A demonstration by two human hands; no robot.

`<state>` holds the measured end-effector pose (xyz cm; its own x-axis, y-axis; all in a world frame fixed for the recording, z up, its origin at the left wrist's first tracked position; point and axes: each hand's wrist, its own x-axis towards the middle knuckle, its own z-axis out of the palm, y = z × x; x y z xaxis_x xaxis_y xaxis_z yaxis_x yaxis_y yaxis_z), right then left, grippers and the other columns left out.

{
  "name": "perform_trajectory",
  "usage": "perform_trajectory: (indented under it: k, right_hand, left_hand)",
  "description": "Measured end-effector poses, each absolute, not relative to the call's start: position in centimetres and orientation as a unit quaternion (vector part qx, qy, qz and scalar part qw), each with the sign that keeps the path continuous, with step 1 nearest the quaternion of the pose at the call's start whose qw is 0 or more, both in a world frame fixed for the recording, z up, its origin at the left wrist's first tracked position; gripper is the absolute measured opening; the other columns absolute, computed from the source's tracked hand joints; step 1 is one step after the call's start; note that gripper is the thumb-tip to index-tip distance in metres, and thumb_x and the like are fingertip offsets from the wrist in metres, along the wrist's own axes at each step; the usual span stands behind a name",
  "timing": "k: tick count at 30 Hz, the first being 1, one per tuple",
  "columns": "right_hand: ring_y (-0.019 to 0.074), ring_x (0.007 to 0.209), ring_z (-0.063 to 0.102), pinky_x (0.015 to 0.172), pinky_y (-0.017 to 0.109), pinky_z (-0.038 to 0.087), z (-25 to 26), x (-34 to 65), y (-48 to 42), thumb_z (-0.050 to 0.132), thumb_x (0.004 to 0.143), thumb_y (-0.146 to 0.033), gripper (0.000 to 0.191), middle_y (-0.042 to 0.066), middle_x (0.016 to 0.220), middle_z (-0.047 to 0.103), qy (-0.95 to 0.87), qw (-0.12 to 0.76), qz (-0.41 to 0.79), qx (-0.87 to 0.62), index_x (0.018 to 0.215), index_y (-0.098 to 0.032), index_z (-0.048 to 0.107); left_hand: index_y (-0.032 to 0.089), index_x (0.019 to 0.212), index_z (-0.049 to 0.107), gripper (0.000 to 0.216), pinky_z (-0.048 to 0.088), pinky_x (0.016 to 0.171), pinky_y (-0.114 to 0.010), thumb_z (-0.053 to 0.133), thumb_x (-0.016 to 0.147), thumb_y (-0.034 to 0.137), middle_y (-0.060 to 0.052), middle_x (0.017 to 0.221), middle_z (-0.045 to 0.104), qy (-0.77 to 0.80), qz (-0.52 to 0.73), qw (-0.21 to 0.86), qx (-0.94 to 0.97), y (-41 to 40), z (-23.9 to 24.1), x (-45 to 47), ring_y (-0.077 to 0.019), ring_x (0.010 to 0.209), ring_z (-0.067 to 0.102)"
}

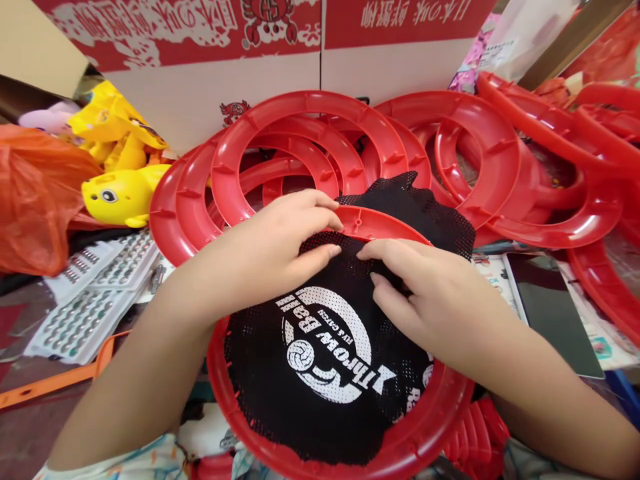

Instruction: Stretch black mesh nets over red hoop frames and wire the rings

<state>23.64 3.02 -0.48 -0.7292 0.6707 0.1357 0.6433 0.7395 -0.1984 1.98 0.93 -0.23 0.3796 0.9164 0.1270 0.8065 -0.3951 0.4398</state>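
Observation:
A red plastic ring (pixel 435 420) lies in front of me, with a piece of black mesh fabric (pixel 265 380) stretched across it. White print with the words "Throw Ball" shows on the fabric. My left hand (pixel 300 233) curls its fingers over the ring's far rim, its thumb resting on the mesh. Just to the right, my right hand (pixel 415 280) grips the fabric near the same rim, with thumb and finger bent close together. Loose mesh with a ragged edge sticks out past the rim behind both hands.
More red rings (pixel 305 103) are heaped behind, against a red and white carton (pixel 210 87). On the left are yellow plastic toys (pixel 120 193), an orange bag (pixel 40 200) and white trays of small metal parts (pixel 85 320). A dark flat tablet-like device (pixel 550 307) lies at right.

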Motion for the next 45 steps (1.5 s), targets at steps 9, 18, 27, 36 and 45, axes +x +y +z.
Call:
perform_trajectory:
  k: [9,18,27,36,45]
  right_hand:
    - [0.0137,0.075,0.061,0.067,0.025,0.048,-0.4,23.7,3.8,0.050,0.090,-0.014,0.027,0.005,0.083,0.065,-0.934,0.180,0.142,-0.273,0.101,-0.013,0.074]
    - [0.0131,0.066,0.056,0.060,0.025,0.044,-1.8,23.4,4.2,0.046,0.092,-0.013,0.030,0.005,0.075,0.061,-0.942,0.216,0.026,-0.254,0.101,-0.012,0.074]
    - [0.0165,0.068,0.053,0.066,0.030,0.042,-2.3,23.3,4.5,0.041,0.093,-0.018,0.036,0.005,0.072,0.059,-0.940,0.190,-0.079,-0.272,0.114,-0.014,0.071]
    - [0.0179,0.067,0.049,0.065,0.031,0.040,-2.5,23.2,4.9,0.041,0.093,-0.018,0.038,0.006,0.071,0.056,-0.940,0.164,-0.085,-0.287,0.117,-0.014,0.070]
    - [0.0177,0.072,0.059,0.070,0.030,0.045,-1.6,23.6,4.6,0.047,0.092,-0.018,0.029,0.005,0.077,0.067,-0.936,0.192,-0.001,-0.295,0.105,-0.015,0.073]
  left_hand:
    - [0.019,0.086,0.070,0.010,0.043,0.108,-0.042,0.060,0.086,0.021,-0.004,0.120,0.066,0.557,0.268,0.163,0.769,1.8,-1.5,2.7,-0.0223,0.119,0.058]
    - [0.017,0.080,0.063,0.008,0.047,0.095,-0.037,0.059,0.086,0.019,-0.005,0.107,0.069,0.553,0.304,0.152,0.761,2.3,-1.9,2.7,-0.0205,0.108,0.062]
    - [0.015,0.079,0.057,0.009,0.045,0.098,-0.039,0.056,0.088,0.017,-0.009,0.109,0.064,0.560,0.325,0.153,0.747,2.5,-2.7,3.4,-0.0199,0.107,0.060]
    - [0.016,0.078,0.052,0.010,0.046,0.091,-0.038,0.054,0.088,0.014,-0.008,0.101,0.062,0.582,0.318,0.139,0.736,2.5,-2.8,3.7,-0.0202,0.101,0.059]
    - [0.016,0.079,0.055,0.007,0.047,0.088,-0.036,0.055,0.086,0.017,-0.006,0.096,0.062,0.597,0.284,0.138,0.737,2.3,-2.3,3.4,-0.0199,0.096,0.060]
